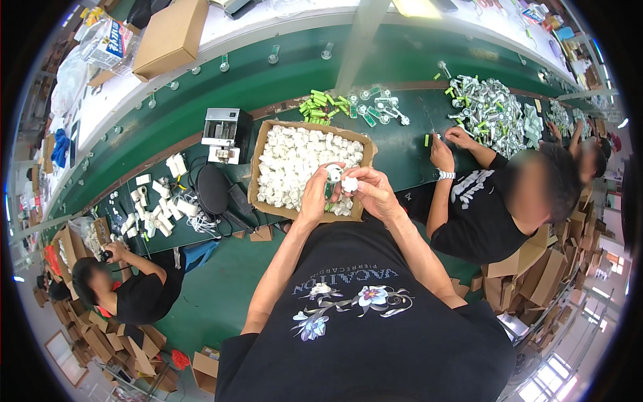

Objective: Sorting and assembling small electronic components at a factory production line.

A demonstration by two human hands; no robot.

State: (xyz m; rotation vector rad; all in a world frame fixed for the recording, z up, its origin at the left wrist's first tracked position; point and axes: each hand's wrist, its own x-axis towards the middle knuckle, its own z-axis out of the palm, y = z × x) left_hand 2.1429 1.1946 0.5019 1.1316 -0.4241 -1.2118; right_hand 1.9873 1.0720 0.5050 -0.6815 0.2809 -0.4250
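Note:
My left hand grips a small round white part with a dark, shiny centre, held near its fingertips. Close beside it, my right hand pinches a small white plastic piece between thumb and fingers. The two parts are nearly side by side; whether they touch I cannot tell. Both hands are over the near right part of an open cardboard box. Many similar white plastic pieces fill that box, some hidden behind my hands.
A small silver machine stands left of the box, near a dark round stool seat. Green battery cells and clear-and-green assemblies lie on the green bench. Co-workers sit right and left. A conveyor runs behind.

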